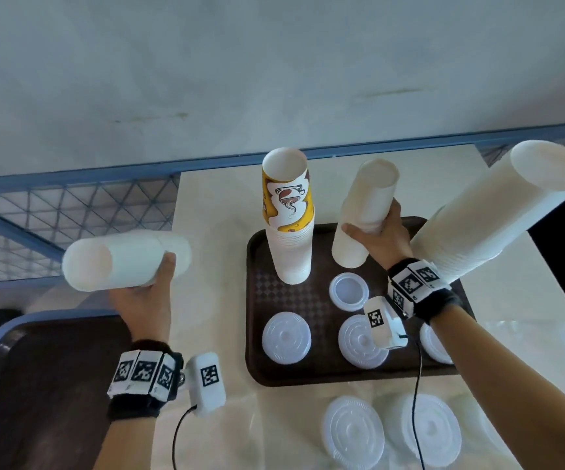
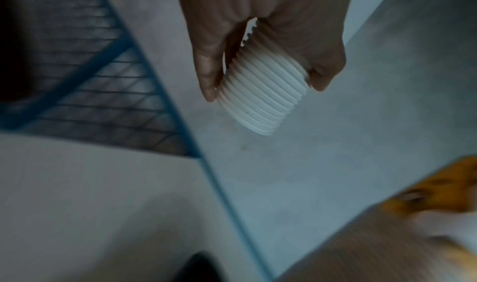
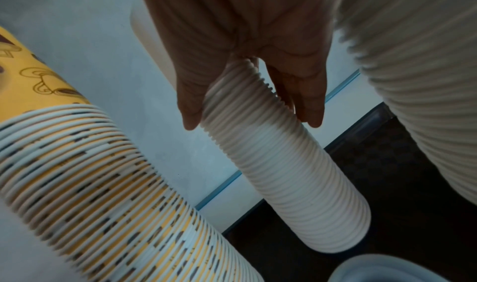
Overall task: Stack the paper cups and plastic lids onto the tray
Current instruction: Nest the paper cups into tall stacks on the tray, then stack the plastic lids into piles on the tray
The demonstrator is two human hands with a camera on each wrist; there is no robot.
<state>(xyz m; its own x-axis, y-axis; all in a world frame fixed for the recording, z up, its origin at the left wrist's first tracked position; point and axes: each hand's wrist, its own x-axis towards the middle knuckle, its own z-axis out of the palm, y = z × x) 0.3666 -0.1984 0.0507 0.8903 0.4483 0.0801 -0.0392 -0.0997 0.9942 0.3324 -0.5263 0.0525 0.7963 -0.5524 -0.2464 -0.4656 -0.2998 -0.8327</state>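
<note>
My right hand (image 1: 381,240) grips the plain stack (image 1: 362,218) upright on the tray (image 1: 257,334) — I'd steady it while my left hand (image 1: 145,296), fingers wrapped round a short stack (image 1: 122,261), nests it squarely on top — rims aligned

**Cream table, brown tray and loose lids**

A cream-topped table (image 1: 213,205) carries a dark brown tray (image 1: 257,334), which lies flat on it toward the right. In front of the tray, two white plastic lids (image 1: 354,432) rest directly on the tabletop, side by side, the right one (image 1: 433,429) crossed by a black cable (image 1: 417,401).
</note>
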